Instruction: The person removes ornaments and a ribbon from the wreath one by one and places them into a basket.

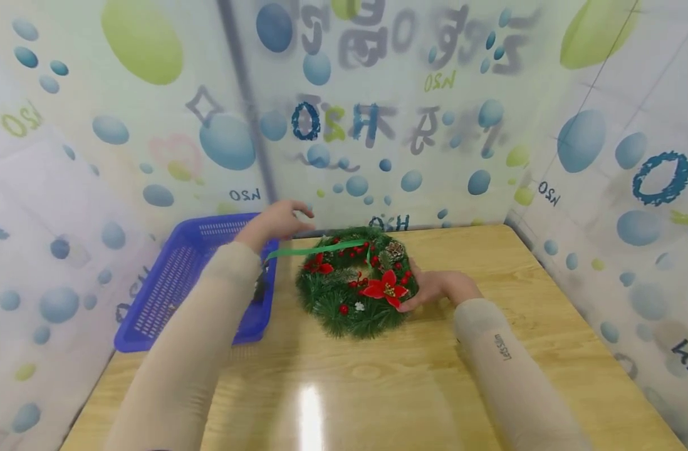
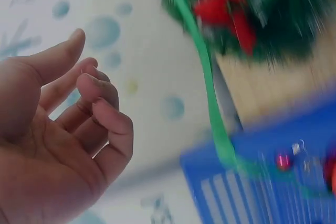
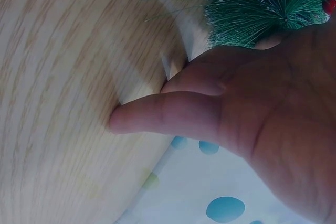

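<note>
A green Christmas wreath (image 1: 344,307) lies on the table, trimmed with red poinsettias (image 1: 386,289), red berries and a pine cone (image 1: 395,251). From it a green ribbon (image 1: 316,250) stretches left over the basket's rim. My left hand (image 1: 279,219) hovers above the basket's far right corner, fingers loosely bent around nothing; in the left wrist view the ribbon passes beside it. At the wreath's right edge my right hand (image 1: 428,287) grips the greenery, thumb near the front poinsettia. In the right wrist view, some of its fingers (image 3: 168,113) reach along the tabletop and others are hidden by the greenery.
A blue plastic basket (image 1: 267,313) stands on the left of the table, partly covered by my left arm. Shiny red ornaments (image 2: 283,161) show inside it. The wooden table (image 1: 378,388) meets walls with printed bubbles at the back.
</note>
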The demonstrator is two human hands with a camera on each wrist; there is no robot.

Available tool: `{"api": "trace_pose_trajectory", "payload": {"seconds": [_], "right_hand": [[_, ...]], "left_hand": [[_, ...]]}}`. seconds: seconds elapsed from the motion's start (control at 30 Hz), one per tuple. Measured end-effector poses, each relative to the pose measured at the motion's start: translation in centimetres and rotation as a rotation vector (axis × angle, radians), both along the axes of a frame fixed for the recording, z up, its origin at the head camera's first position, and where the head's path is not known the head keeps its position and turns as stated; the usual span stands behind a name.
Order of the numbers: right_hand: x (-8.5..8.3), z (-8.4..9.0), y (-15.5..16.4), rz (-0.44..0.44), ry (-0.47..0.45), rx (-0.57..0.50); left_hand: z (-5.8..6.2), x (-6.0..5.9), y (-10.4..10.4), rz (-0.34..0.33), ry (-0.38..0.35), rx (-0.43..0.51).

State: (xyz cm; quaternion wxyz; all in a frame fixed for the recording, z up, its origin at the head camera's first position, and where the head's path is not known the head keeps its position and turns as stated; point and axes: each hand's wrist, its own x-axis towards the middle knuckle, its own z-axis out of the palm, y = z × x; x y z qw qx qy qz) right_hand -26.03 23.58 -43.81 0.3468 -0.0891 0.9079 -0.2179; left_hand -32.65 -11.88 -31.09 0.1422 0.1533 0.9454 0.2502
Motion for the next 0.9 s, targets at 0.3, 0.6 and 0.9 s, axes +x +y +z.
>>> {"api": "trace_pose_trajectory", "payload": {"seconds": [0.3,0.6,0.9], "right_hand": [[0.2,-0.4,-0.2,0.008,0.004,0.018],[0.3,0.2,-0.3,0.007,0.014,0.05],[0.2,0.1,-0.3,0.012,0.029,0.071]], "left_hand": [[-4.2,-1.6,7.0,-0.035,-0.027,-0.072],[-7.3,-2.2,8.7,0.004,-0.001,-0.137],[-7.9,-2.4,8.1,0.033,0.028,-0.119]]}}
